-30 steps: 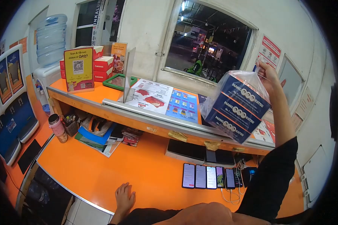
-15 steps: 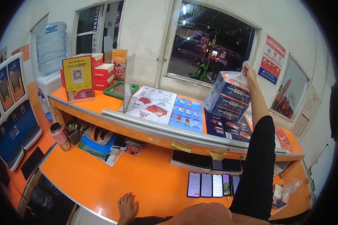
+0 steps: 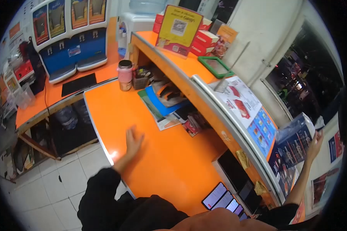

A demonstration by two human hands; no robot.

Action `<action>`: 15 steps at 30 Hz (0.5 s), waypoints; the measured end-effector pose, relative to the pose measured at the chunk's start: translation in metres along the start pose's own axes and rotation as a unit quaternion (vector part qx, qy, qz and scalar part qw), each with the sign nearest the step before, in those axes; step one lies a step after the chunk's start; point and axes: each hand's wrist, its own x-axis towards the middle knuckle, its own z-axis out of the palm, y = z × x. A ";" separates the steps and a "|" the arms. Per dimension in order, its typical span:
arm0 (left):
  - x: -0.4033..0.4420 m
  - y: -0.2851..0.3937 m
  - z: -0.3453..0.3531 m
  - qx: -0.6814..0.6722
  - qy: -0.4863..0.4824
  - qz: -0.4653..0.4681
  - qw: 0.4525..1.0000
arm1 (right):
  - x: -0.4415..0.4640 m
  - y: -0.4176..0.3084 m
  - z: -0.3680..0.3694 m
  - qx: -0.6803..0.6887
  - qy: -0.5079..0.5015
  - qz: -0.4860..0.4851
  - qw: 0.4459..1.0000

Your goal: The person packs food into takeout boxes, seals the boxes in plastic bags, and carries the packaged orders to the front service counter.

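Note:
My right hand [image 3: 315, 145] is stretched out over the raised counter at the right, its fingers closed at the top of a clear plastic bag [image 3: 284, 133]. Inside the bag are stacked dark printed boxes [image 3: 295, 148], tilted in this view. Low over the orange desk [image 3: 169, 165] is my left hand [image 3: 133, 141], slightly blurred, with fingers apart and nothing in it. Several phones [image 3: 215, 195] lie in a row near my body, partly hidden at the bottom edge.
Along the raised counter are menu sheets [image 3: 239, 102], a green-framed tray [image 3: 216, 67], red boxes [image 3: 204, 40] and a yellow QR sign [image 3: 179, 29]. A pink tumbler [image 3: 125, 75] and papers [image 3: 167, 120] are on the desk. A drink dispenser [image 3: 73, 50] stands at left.
My view has swung left and tilted. My right hand and the bag now appear farther right and lower. My left hand has moved forward over the desk.

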 end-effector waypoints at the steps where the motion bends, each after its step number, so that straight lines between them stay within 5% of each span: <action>1: 0.038 -0.017 0.009 -0.045 0.061 -0.010 0.997 | -0.016 -0.015 -0.009 -0.041 0.020 -0.038 0.998; 6: 0.211 -0.081 0.025 0.055 0.203 -0.022 0.977 | -0.063 0.000 -0.007 -0.165 0.104 -0.120 0.973; 8: 0.280 -0.129 0.039 0.019 0.140 -0.045 0.989 | -0.076 -0.004 -0.004 -0.206 0.105 -0.209 0.950; 13: 0.362 -0.143 0.040 -0.093 0.118 0.048 0.988 | -0.087 -0.038 -0.014 -0.255 0.095 -0.196 0.942; 15: 0.364 -0.118 0.038 -0.074 0.107 0.013 0.991 | -0.094 -0.048 -0.019 -0.247 0.060 -0.192 0.948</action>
